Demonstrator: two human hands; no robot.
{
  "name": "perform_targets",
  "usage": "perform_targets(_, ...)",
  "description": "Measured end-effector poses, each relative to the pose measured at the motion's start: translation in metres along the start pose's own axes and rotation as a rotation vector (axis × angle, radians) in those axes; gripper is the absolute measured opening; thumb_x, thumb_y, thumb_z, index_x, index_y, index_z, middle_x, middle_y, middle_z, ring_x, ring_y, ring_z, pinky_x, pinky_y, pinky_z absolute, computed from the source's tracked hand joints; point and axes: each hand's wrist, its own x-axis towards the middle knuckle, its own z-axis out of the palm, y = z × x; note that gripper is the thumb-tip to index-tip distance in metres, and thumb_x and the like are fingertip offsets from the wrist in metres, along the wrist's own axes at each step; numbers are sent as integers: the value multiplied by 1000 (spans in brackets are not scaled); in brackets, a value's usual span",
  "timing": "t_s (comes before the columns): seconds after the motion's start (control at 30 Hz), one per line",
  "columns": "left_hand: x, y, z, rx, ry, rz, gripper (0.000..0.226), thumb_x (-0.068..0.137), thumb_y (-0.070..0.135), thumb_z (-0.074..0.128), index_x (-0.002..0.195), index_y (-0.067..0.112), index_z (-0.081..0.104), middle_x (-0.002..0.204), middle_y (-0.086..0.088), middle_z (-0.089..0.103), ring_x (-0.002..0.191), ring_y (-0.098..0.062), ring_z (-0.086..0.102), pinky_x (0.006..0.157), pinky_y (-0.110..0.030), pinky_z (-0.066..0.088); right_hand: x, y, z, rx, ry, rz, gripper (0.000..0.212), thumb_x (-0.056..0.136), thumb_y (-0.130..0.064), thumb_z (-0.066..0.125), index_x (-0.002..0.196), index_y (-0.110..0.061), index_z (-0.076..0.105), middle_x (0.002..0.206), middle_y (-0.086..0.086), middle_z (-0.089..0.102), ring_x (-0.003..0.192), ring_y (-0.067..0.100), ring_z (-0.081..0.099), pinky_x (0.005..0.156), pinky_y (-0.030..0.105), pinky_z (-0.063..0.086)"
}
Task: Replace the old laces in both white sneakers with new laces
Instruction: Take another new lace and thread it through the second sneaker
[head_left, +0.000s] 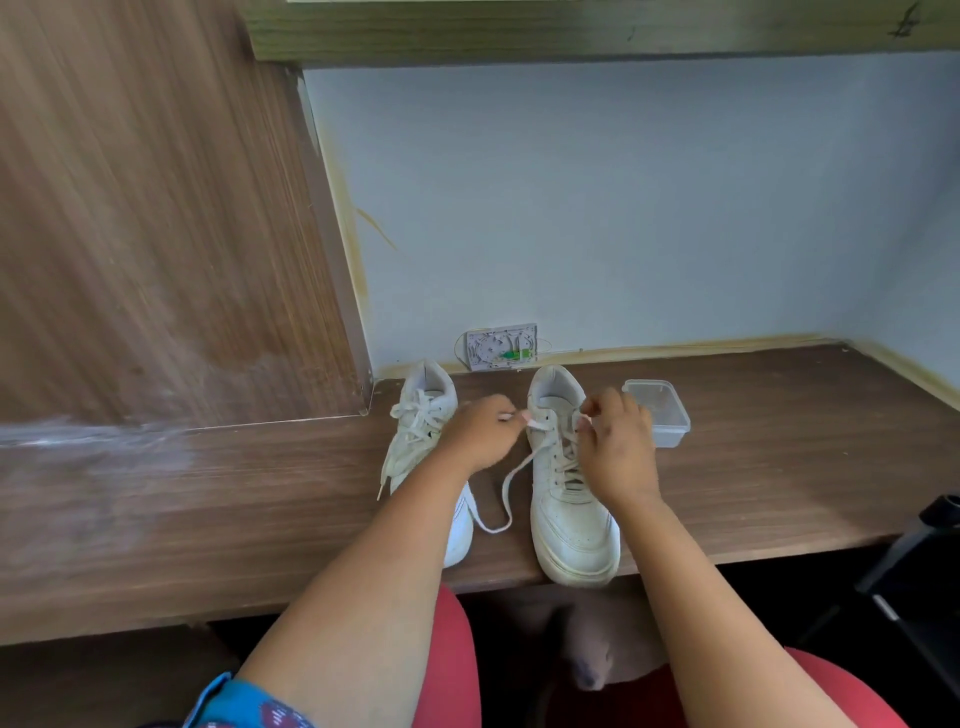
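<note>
Two white sneakers stand side by side on the brown wooden bench (779, 467), toes toward the person and heels toward the pale blue wall (623, 208). The right sneaker (571, 525) sits with its toe at the bench's front edge; its lace (511, 483) is threaded through the lower eyelets, and one loose end trails off its left side in a loop across the bench between the two shoes. The left hand (480, 436) reaches over the left sneaker (421, 415) and its fingers (514, 415) pinch that lace near the upper eyelets of the right sneaker. The right hand (615, 441) hovers over the right sneaker's tongue, its fingers (589, 415) curled and pinching the lace on the other side. The left sneaker is partly hidden by the left forearm, with its own lace tied loosely and one end hanging down its left side. A clear plastic container (662, 410) stands just beside the right hand, near the right sneaker's heel. A small white wall plate (501, 345) sits against the wall behind the shoes. Red-clad knees show below the bench edge.
</note>
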Motion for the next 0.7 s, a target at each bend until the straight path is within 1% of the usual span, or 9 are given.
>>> perform_targets(0.1,0,-3,-20,-139,127,-49,24,94,43,55,80,24,59,90,0,62,100,-25,60,88,-36,50,-7,-23,2,-158,-73,-263,19,73,-16,69,91,-21,64,96,-2,56,93,26,47,72,36,40)
perform_targets(0.23,-7,-10,-29,148,252,-141,14,93,41,55,86,29,60,114,-1,62,127,-24,39,93,-36,40,-27,-37,23,-555,-190,-283,22,48,-13,75,66,-14,62,87,8,57,77,32,51,62,37,40)
perform_targets(0.37,-17,-2,-30,490,324,-165,20,91,18,56,109,22,64,129,-5,48,126,-28,34,99,-39,36,-29,-32,26,-544,-142,-261,14,66,-18,75,74,-14,64,94,8,58,83,30,50,67,38,39)
perform_targets(0.43,-20,3,-28,506,394,-65,34,85,8,56,115,22,59,129,-5,40,122,-27,34,98,-38,34,-24,-37,19,-365,-131,-172,12,88,-25,62,92,-14,65,105,3,57,100,29,46,79,40,36)
perform_targets(0.5,-22,11,-24,302,446,135,30,86,8,55,113,20,62,123,-4,45,116,-24,41,96,-35,36,-15,-41,6,-50,-167,27,18,98,-30,48,99,-17,61,101,-3,56,106,21,37,84,38,31)
perform_targets(0.53,-23,16,-22,82,392,184,22,91,13,55,110,17,64,118,-4,50,112,-22,47,94,-33,39,-10,-39,-1,85,-217,110,20,100,-32,45,96,-19,60,95,-5,56,103,18,35,84,38,32)
perform_targets(0.6,-33,32,-17,-244,112,146,22,100,28,49,104,13,65,105,-4,61,99,-16,56,84,-27,43,-4,-34,-12,338,-315,228,24,101,-33,43,87,-21,57,82,-6,55,94,17,41,81,38,40)
perform_targets(0.67,-40,37,-10,-178,-127,115,31,102,38,44,88,16,63,85,2,62,82,-12,56,73,-26,42,-3,-31,-20,593,-350,340,28,101,-34,43,81,-21,58,79,-1,58,82,18,51,74,37,43)
perform_targets(0.7,-42,36,-6,-156,-164,119,34,101,39,46,79,18,61,75,4,60,74,-11,54,71,-26,41,-3,-31,-23,674,-350,377,29,102,-35,43,83,-20,58,81,1,58,80,17,54,73,33,45)
